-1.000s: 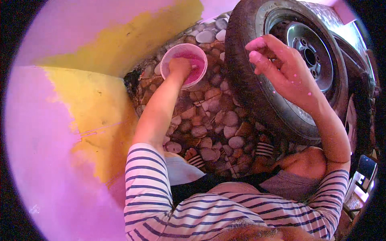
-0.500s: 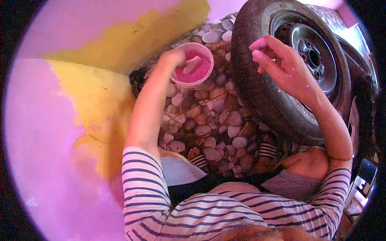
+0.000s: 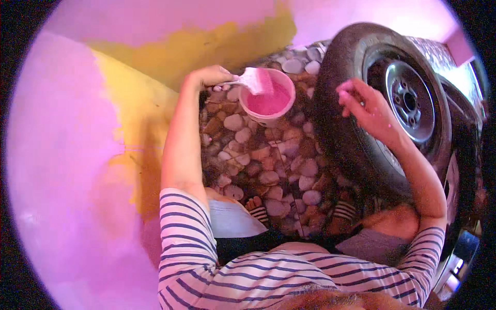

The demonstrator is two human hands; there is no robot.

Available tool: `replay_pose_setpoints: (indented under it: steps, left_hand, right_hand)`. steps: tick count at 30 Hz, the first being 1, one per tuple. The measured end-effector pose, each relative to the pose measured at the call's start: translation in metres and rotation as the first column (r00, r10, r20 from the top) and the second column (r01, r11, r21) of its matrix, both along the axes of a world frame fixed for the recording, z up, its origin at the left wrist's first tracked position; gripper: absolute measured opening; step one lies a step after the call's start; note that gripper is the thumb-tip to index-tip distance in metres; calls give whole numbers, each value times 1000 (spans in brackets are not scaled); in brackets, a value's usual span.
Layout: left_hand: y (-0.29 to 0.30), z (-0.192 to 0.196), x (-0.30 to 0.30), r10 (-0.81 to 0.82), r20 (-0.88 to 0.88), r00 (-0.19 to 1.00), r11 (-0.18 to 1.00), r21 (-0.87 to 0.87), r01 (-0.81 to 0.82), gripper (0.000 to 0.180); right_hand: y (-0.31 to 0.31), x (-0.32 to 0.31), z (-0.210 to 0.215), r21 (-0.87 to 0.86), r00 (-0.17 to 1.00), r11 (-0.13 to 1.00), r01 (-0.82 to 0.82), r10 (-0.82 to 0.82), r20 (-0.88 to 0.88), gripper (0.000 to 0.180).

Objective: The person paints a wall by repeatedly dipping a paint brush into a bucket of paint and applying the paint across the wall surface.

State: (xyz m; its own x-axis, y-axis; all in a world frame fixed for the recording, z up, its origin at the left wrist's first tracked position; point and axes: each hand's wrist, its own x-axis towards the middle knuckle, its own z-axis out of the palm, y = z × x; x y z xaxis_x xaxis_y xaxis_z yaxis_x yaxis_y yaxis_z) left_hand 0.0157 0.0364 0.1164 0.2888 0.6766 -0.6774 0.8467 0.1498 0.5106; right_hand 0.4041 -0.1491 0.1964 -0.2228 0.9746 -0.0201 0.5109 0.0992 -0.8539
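Pink paint (image 3: 72, 155) is covering parts of the yellow wall (image 3: 137, 88). Pebble-patterned flooring (image 3: 268, 155) is carrying a black tyre (image 3: 333, 111) and, left of it, a pale, paint-filled bucket (image 3: 267, 118). My right hand (image 3: 371, 111) is hovering by the tyre—fingers loosely curled, not closed. My left hand (image 3: 211, 76) is clamping a brush (image 3: 253, 80) by its handle—bristles hanging over the bucket.

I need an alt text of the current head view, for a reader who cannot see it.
A person's left hand holds a paintbrush over a bucket of pink paint, near a pink-and-yellow wall. The right hand hangs in front of a black tyre.
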Motion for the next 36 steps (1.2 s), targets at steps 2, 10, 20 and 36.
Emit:
replay_pose_setpoints:
  steps: [2,10,20,36]
  left_hand:
    - [-3,15,-12,88,181,980,989,-137,-64,36]
    - [-27,37,-103,539,632,557,820,-243,-518,32]
    - [-32,48,-153,638,769,22,325,-244,-914,16]
    - [-26,209,-178,373,899,231,269,134,-954,19]
  right_hand:
    - [-1,1,-4,6,1000,1000,15,-15,-3,19]
    - [-3,-1,-12,-85,999,996,29,-32,-33,17]
    - [7,3,-29,-6,1000,1000,0,0,-6,17]
    - [9,0,-30,-74,997,995,67,-64,48,16]
